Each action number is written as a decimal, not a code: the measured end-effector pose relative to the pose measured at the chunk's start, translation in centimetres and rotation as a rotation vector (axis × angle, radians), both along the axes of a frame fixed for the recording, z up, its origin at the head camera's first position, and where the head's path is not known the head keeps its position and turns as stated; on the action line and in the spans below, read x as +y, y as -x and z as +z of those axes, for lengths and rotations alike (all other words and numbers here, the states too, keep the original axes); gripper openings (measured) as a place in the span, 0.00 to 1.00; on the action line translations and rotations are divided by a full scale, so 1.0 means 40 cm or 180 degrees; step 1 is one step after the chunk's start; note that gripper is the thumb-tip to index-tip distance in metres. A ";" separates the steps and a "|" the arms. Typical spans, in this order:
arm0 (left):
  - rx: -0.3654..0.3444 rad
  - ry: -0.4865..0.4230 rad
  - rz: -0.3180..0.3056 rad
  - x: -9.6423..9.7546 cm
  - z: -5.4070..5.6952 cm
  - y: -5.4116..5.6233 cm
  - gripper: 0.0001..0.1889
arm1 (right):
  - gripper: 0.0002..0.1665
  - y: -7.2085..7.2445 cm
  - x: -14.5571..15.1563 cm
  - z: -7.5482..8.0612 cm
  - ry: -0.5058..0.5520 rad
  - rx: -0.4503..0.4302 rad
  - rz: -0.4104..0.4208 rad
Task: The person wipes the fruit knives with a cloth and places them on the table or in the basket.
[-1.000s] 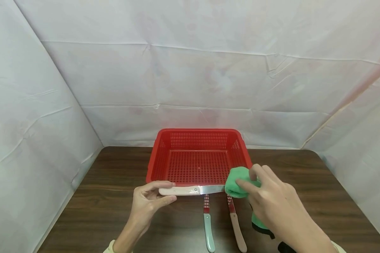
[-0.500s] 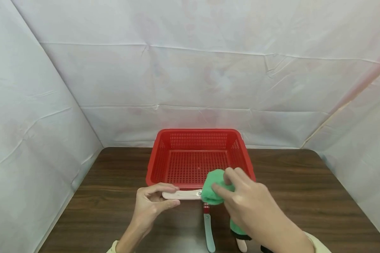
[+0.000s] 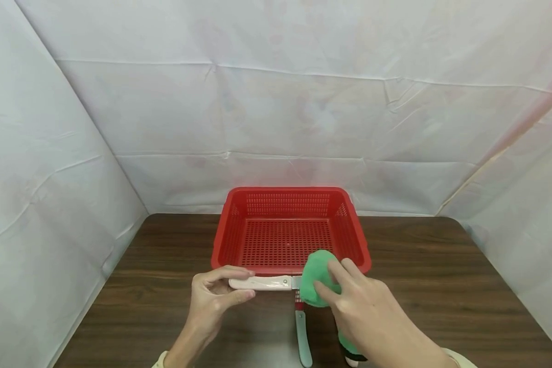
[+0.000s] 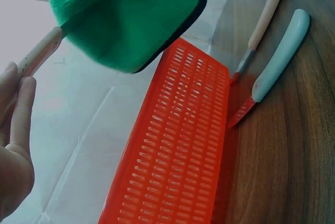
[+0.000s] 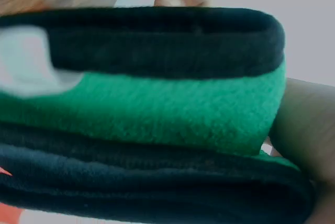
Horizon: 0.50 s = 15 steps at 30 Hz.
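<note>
My left hand (image 3: pixel 213 301) pinches the end of a knife's pale handle (image 3: pixel 262 283) between thumb and fingers, holding the knife level above the front of the red basket. Most of its blade (image 3: pixel 296 282) is hidden in a green cloth (image 3: pixel 316 278) with black edging. My right hand (image 3: pixel 363 306) grips that cloth around the blade. The left wrist view shows the cloth (image 4: pixel 131 20) hanging down beside the knife handle (image 4: pixel 41 51). In the right wrist view the cloth (image 5: pixel 172 111) fills most of the picture, so the blade is hidden there.
A red plastic basket (image 3: pixel 221 240) stands on the dark wooden table (image 3: pixel 165 260). Before it lie a knife with a light blue handle (image 3: pixel 303 337) and one with a beige handle (image 4: pixel 267 14); both blades look red. White sheeting (image 3: pixel 276 112) encloses the back and sides.
The right hand and cloth have moved left along the blade toward the handle, then slightly back right. The left hand has kept its hold on the handle, shifting only a little.
</note>
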<state>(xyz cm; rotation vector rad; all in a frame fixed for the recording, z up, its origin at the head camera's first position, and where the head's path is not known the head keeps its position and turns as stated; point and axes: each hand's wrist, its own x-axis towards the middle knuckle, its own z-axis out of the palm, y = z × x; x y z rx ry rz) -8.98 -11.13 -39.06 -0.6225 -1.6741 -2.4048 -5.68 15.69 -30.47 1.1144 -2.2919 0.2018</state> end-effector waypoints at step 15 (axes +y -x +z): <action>-0.0031 0.0137 -0.0001 -0.001 0.011 -0.005 0.16 | 0.24 0.005 0.084 0.034 0.0938 0.0057 -0.0357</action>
